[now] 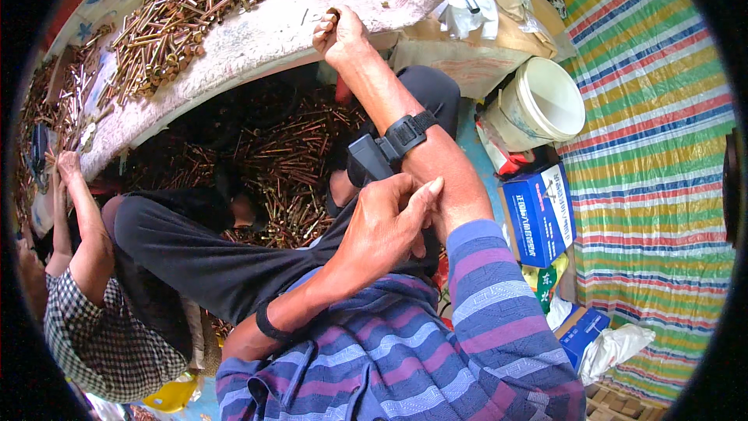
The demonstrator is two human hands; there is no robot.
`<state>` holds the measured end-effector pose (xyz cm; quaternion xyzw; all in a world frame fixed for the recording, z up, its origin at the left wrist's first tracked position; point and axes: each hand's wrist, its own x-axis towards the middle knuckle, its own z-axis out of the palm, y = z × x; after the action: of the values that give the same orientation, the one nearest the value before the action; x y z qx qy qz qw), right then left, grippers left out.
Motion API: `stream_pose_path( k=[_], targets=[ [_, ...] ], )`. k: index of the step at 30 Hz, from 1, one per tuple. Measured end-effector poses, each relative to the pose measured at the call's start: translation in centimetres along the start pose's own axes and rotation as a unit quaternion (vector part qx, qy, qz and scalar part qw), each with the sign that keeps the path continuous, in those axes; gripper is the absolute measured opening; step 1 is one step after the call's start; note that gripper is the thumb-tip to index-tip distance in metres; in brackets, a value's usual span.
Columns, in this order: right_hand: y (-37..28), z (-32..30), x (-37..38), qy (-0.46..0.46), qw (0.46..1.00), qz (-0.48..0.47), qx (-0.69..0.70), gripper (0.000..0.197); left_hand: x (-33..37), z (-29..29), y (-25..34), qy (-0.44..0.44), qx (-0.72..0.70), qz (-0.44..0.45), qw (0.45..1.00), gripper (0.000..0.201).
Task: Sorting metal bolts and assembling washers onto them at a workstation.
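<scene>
My right arm reaches out to the table edge, a black strap with a black box-like device (383, 148) around its forearm. Its hand (343, 37) is closed with the fingers curled around a small dark round piece (334, 14), perhaps the end of a metal part. My left hand (382, 222) lies against the right forearm just below the device. Its fingers are curled and the thumb presses near the inner elbow; whether anything is between them is hidden. Beyond the hands, a large heap of brass-coloured metal bolts or tubes (206, 12) covers the pale-covered table (304, 39).
More metal pieces (288, 164) lie beneath the table between my legs. At left, a co-worker in a checked shirt (109, 335) has both hands at the table. A white bucket (538, 105), blue boxes (539, 218) and plastic bags (471, 4) stand right, beside a striped sheet (647, 148).
</scene>
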<state>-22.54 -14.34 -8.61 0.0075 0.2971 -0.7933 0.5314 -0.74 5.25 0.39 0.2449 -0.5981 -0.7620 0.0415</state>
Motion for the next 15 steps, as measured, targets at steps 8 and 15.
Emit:
stream_pose_path(
  k=[8, 15],
  targets=[
    [0.1, -0.3, -0.2, -0.006, 1.000, -0.010, -0.028, 0.023, 0.6, 0.4, 0.5, 0.004, -0.031, -0.015, 0.999, 0.045],
    [0.8, -0.2, -0.6, 0.011, 0.999, -0.022, -0.048, 0.023, 0.8, 0.1, 0.5, -0.005, -0.015, 0.018, 1.000, 0.042]
  ],
)
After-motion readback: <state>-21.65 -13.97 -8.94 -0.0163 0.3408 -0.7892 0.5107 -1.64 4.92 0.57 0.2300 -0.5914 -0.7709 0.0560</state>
